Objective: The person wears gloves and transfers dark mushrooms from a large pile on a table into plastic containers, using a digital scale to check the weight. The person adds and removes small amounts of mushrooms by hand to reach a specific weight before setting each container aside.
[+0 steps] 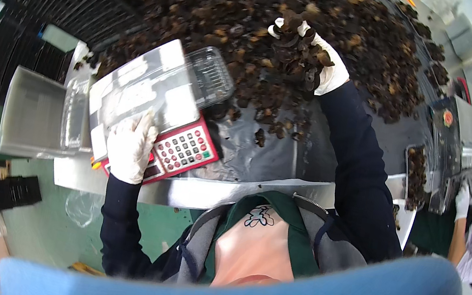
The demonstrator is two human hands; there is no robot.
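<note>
Our white-gloved right hand (333, 67), upper right of the frame's centre, is clamped on a dark brown, ruffled clump of fungus (296, 51). Our white-gloved left hand (129, 153), left of centre, lies over a red, rectangular keypad scale (185, 151); whether it grips, we cannot tell. Beyond the scale we see a ridged, clear plastic box (213, 74); loose dark brown fungus pieces (368, 39) spread across the black-sheeted counter (268, 154).

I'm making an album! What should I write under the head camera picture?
Gloved right fingers hold a dark, curly clump over a big pile; the left fingers rest by a red-framed keypad.
</note>
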